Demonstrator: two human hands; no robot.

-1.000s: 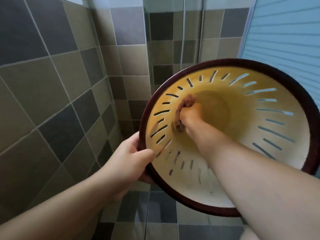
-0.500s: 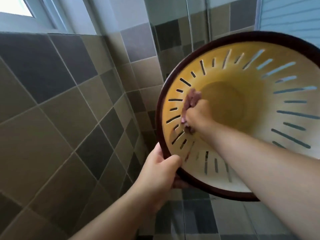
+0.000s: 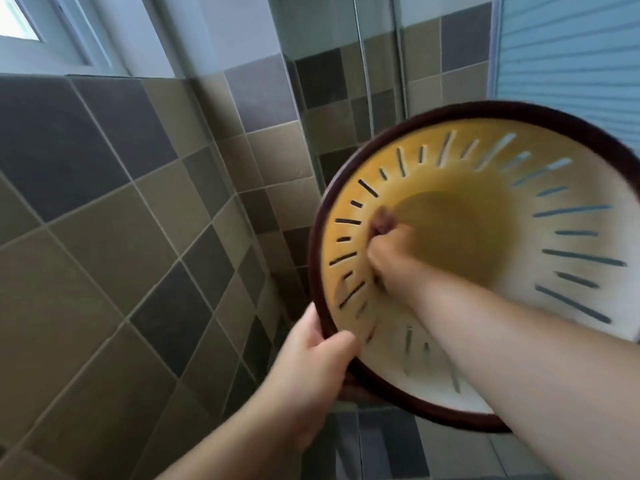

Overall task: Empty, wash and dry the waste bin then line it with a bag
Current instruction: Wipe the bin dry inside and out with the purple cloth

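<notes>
The waste bin [image 3: 540, 168] is held up with its mouth turned toward me; it has a dark maroon rim and a cream-yellow slotted inside. My left hand [image 3: 311, 372] grips the rim at its lower left, thumb over the inner edge. Deep inside the bin, my right hand [image 3: 388, 258] is curled round a small brownish cloth or scrubber [image 3: 381, 221] and presses it against the left inner wall near the base. The right forearm hides the bin's lower wall. The image is motion-blurred.
A tiled wall [image 3: 121, 271] in grey and olive squares runs close on the left, with a window frame [image 3: 52, 36] above it. A glass shower partition [image 3: 346, 64] stands behind the bin, and a blue slatted door [image 3: 571, 57] is at the upper right. Tiled floor [image 3: 388, 445] lies below.
The view has tilted up and left, bringing the window in. The bin now sits further right in the frame. My right hand keeps rubbing the cloth on the left inner wall; my left hand's grip is unchanged.
</notes>
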